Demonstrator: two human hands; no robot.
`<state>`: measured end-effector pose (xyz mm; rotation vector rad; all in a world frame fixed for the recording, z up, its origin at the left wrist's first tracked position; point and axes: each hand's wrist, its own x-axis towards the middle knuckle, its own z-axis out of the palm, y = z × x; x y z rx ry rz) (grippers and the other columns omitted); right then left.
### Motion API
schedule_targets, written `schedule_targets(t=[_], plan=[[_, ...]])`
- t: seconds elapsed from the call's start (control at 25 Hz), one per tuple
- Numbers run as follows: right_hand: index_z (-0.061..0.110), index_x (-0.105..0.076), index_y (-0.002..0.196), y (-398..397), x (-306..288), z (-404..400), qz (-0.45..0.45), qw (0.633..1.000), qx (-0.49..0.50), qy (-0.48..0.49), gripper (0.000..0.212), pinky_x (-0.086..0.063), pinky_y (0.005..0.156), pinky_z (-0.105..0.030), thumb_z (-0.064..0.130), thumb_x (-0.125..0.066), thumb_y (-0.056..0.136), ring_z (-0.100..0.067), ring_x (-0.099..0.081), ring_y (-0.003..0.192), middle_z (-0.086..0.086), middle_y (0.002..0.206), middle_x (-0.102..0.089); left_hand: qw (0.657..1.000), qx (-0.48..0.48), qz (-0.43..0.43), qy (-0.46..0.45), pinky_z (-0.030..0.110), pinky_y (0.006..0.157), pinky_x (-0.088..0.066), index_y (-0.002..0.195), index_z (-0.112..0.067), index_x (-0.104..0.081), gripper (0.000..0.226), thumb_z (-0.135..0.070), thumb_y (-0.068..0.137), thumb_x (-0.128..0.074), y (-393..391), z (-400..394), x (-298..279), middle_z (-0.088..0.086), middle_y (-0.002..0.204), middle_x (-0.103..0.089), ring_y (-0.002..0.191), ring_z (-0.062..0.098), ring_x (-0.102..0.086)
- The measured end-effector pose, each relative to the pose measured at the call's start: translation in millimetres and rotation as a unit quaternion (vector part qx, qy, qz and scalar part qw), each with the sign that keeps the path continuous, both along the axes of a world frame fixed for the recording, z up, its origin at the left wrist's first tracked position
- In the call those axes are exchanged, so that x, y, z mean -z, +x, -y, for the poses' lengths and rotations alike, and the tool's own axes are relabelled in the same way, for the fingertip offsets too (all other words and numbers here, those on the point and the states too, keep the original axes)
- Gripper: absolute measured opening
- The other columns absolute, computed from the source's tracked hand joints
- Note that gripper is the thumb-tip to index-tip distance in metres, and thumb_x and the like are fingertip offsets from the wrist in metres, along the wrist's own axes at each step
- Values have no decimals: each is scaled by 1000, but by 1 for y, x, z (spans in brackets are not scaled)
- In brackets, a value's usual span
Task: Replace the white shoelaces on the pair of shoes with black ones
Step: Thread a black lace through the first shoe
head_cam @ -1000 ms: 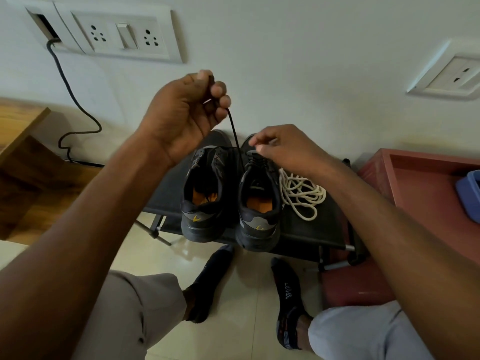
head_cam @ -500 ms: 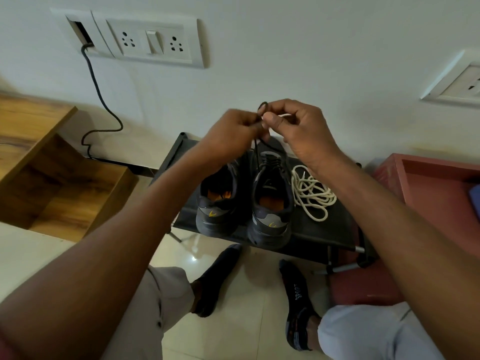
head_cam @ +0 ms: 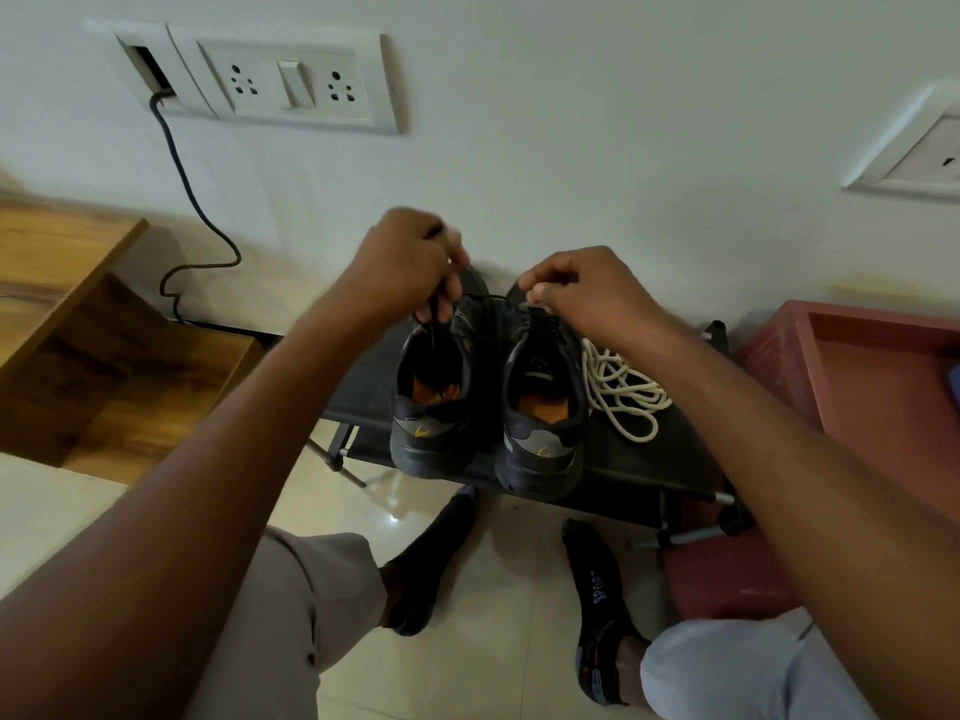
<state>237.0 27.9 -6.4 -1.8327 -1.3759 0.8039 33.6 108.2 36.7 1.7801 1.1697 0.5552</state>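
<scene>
Two dark shoes on a black rack against a pale wall, both hands at the laces.

The wall [head_cam: 571, 122] carries a switch plate [head_cam: 291, 80]; a cable [head_cam: 182, 163] drops beside a wooden shelf [head_cam: 78, 314]. On the black rack [head_cam: 649, 459], the left shoe [head_cam: 436, 397] and right shoe [head_cam: 543, 423] stand side by side, white laces [head_cam: 618, 392] heaped just right. The left hand [head_cam: 400, 267] grips a black lace [head_cam: 434, 324]; the right hand [head_cam: 582, 288] pinches at the right shoe's eyelets.
</scene>
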Motion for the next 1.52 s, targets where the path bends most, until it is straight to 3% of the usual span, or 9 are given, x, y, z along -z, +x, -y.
schedule_targets(t=[0.12, 0.4, 0.56, 0.76, 0.88, 1.16, 1.32, 1.44, 1.52], plan=[[25, -79, 105, 0, 17, -5, 82, 996, 37, -10, 13, -48, 84, -21, 22, -68, 98, -8, -67, 98, 7, 105, -75, 983, 23, -177, 34, 29, 52, -55, 95, -13, -71, 15, -17, 102, -58, -8, -3, 15, 6, 71, -75, 52, 21, -70], [28, -73, 116, -30, 24, -32, 228, 969, -28, -93, 37, -56, 87, -36, 32, -82, 80, -24, -67, 105, -1, 110, -72, 948, -5, -289, 132, 45, 89, -56, 101, -22, -75, 20, -40, 94, -69, 4, -3, 30, 3, 104, -72, 99, 29, -66], [27, -74, 111, -39, 31, -38, 248, 964, -27, -93, 35, -53, 84, -35, 8, -67, 83, -29, -66, 107, -5, 115, -71, 950, -46, -246, 188, 45, 88, -55, 99, -19, -76, 20, -35, 97, -64, 15, -7, 34, 0, 101, -72, 96, 27, -66], [25, -71, 103, -16, 31, -31, 116, 988, 64, -74, 17, -56, 88, -36, 17, -71, 88, -24, -68, 101, 1, 105, -71, 964, -61, -209, 153, 30, 51, -33, 61, -8, -44, 48, -31, 100, -58, 33, -5, 34, 2, 55, -41, 49, 25, -40], [28, -68, 102, -16, 29, -22, 169, 976, 28, -133, 35, -56, 88, -40, 48, -83, 78, -21, -64, 97, 4, 104, -68, 967, -58, -209, 135, 29, 52, -33, 59, -12, -41, 44, -27, 98, -58, 41, -3, 35, 1, 54, -38, 48, 23, -36], [24, -77, 106, -19, 25, -25, 208, 971, 111, -45, 25, -51, 77, -33, 17, -71, 83, -27, -68, 88, -3, 98, -73, 976, -55, -188, 95, 50, 69, -61, 81, 2, -71, 37, -30, 94, -59, 49, -6, 50, 16, 79, -75, 73, 36, -71], [16, -71, 106, -13, -3, -24, -306, 939, 152, 40, 18, -46, 65, -31, 14, -68, 89, -20, -68, 75, -6, 83, -74, 986, -72, -45, -142, 32, 61, -48, 97, -7, -77, 56, -54, 105, -47, 55, -5, 32, 6, 82, -80, 68, 19, -72], [9, -71, 113, -4, -30, -8, -290, 945, 83, 129, 20, -45, 59, -28, 20, -58, 101, -23, -64, 65, -13, 70, -69, 937, -45, 130, -322, 30, 67, -50, 111, -9, -71, 68, -68, 103, -38, 60, -8, 18, 4, 95, -80, 79, 18, -75], [4, -73, 106, 0, -40, 7, -241, 955, 46, 168, 24, -47, 55, -28, 21, -55, 105, -27, -59, 53, -18, 60, -61, 849, -44, 341, -402, 27, 62, -51, 108, -11, -68, 57, -63, 104, -44, 56, -14, 6, 3, 86, -73, 72, 17, -71]])
